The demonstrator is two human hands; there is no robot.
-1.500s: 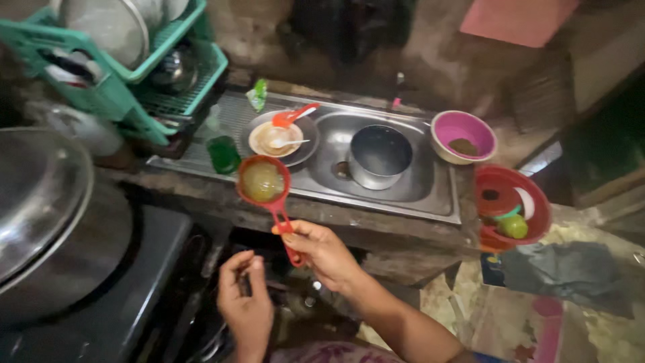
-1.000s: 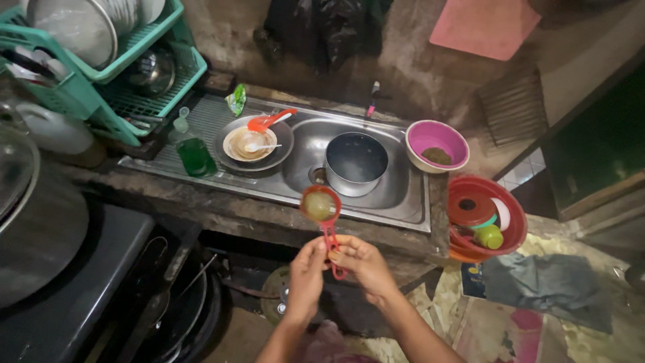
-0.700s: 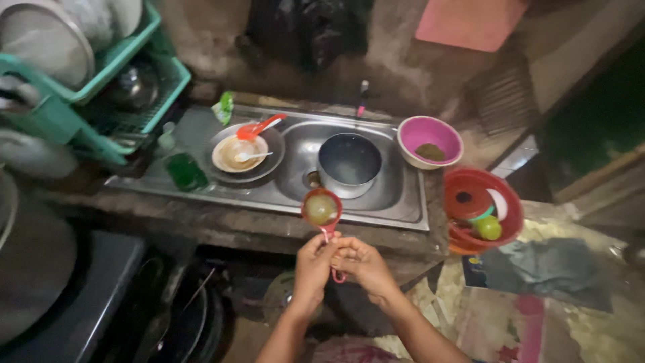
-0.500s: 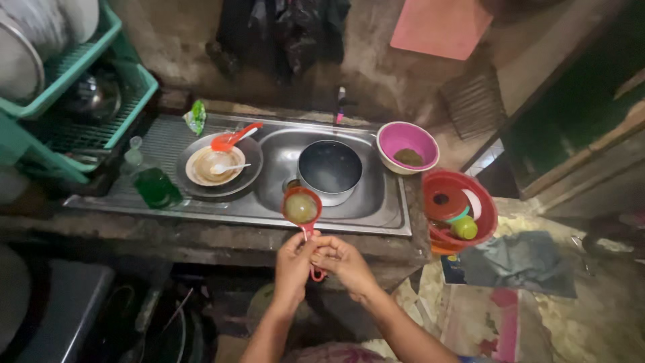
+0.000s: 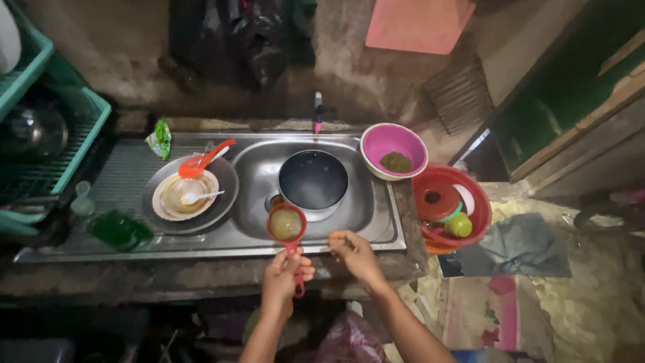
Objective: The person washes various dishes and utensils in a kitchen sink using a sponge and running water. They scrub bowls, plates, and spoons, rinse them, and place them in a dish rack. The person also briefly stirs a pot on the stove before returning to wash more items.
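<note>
- A person's left hand (image 5: pixel 285 274) closes around the handle of a small red plastic strainer (image 5: pixel 287 224), holding its round mesh bowl, loaded with a greenish-yellow wet mass, over the front edge of a stainless-steel sink (image 5: pixel 376 208).
- The right hand (image 5: pixel 354 252) hovers just beside the strainer over the sink's front rim, fingers curled with the tips pinched together; whether they hold anything is too small to make out.
- In the basin sits a round dark pot (image 5: pixel 313 180), its inside black and featureless.
- On the ribbed steel drainboard, a dark round plate (image 5: pixel 225 195) carries a shallow cream dish (image 5: pixel 185 195) with a white spoon (image 5: pixel 200 196) and a red ladle (image 5: pixel 205 160) resting across it.
- A pink plastic bowl (image 5: pixel 394 149) with a dark green clump inside stands at the sink's right corner; beside it, a red basin (image 5: pixel 451 210) holds a red lid and a yellow-green round object.
- A green glass bottle (image 5: pixel 121 230) lies at the drainboard's front left, blurred.
- A teal plastic rack (image 5: pixel 40 134) is cut off at the left edge, its contents lost in shadow.
- The rough concrete bench (image 5: pixel 168 275) fronts the sink; below it, all is dark.
</note>
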